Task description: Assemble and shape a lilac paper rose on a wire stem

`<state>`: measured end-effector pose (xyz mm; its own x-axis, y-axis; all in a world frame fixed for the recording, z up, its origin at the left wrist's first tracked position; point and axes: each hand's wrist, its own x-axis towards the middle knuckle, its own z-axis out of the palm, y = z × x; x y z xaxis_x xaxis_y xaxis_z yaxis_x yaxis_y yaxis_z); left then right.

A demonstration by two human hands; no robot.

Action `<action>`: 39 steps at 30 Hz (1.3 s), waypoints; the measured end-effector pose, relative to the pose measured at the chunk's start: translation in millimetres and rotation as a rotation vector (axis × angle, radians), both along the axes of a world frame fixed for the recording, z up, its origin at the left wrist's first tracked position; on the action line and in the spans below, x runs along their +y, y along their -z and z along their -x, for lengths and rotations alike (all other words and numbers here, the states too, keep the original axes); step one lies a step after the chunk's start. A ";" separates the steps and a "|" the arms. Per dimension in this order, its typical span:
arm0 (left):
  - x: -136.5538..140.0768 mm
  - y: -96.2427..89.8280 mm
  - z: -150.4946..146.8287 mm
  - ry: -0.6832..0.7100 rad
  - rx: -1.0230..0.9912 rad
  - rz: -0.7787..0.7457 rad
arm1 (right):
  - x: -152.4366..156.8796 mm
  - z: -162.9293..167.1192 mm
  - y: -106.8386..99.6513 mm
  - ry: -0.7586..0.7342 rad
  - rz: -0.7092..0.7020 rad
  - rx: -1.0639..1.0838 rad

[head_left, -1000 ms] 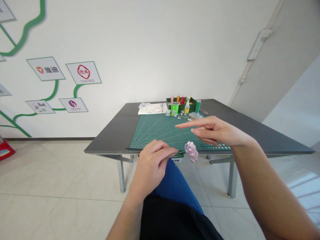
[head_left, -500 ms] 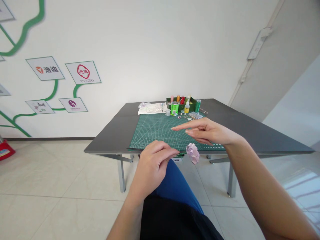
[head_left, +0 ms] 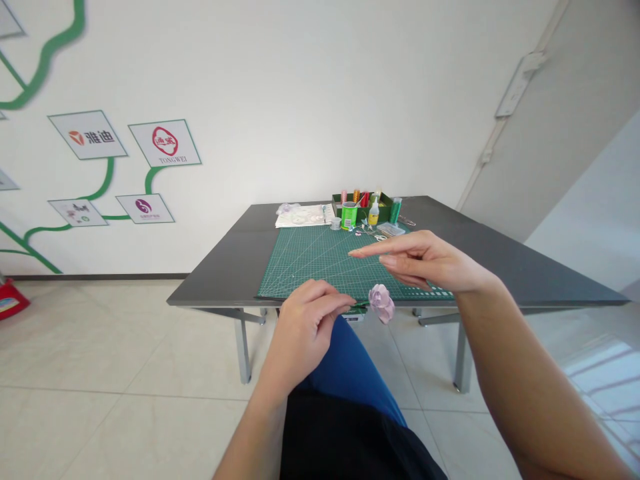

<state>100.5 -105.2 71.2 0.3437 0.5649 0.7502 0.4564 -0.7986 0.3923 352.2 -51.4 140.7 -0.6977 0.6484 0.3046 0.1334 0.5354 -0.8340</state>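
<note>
My left hand (head_left: 310, 327) pinches the green stem of an artificial flower (head_left: 381, 303) between thumb and fingertips, at the front edge of the table. The flower's pale lilac head points to the right, just past the fingertips. Above and to the right of it hovers my right hand (head_left: 425, 261), its index finger stretched out to the left and apart from the thumb. I see nothing in that hand. Under both hands lies a green cutting mat (head_left: 310, 257) with a white grid.
On the dark table (head_left: 220, 260), a white sheet (head_left: 304, 216) with pale pieces lies at the back. Next to it stand a small spool (head_left: 335, 224), a green can (head_left: 349, 216), a glue bottle (head_left: 373, 212), a box of thread spools (head_left: 387, 212) and a clear case (head_left: 391, 229).
My right hand has moved slightly to the right and up. The flower head has shifted a little left and up, still held in my left hand.
</note>
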 end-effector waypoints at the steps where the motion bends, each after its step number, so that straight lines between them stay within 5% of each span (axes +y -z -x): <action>1: -0.2 0.0 0.1 0.001 -0.001 -0.001 | -0.2 0.3 0.0 0.008 -0.004 0.000; 11: -2.8 -1.1 1.7 0.003 -0.050 -0.026 | 19.5 0.3 23.1 0.087 0.052 -0.056; 24: -1.1 1.4 1.8 -0.118 -0.163 -0.034 | -2.6 19.1 113.6 0.058 0.282 0.096; 39: 0.6 3.6 1.1 -0.110 -0.246 0.071 | -65.6 28.4 132.5 0.152 0.374 0.229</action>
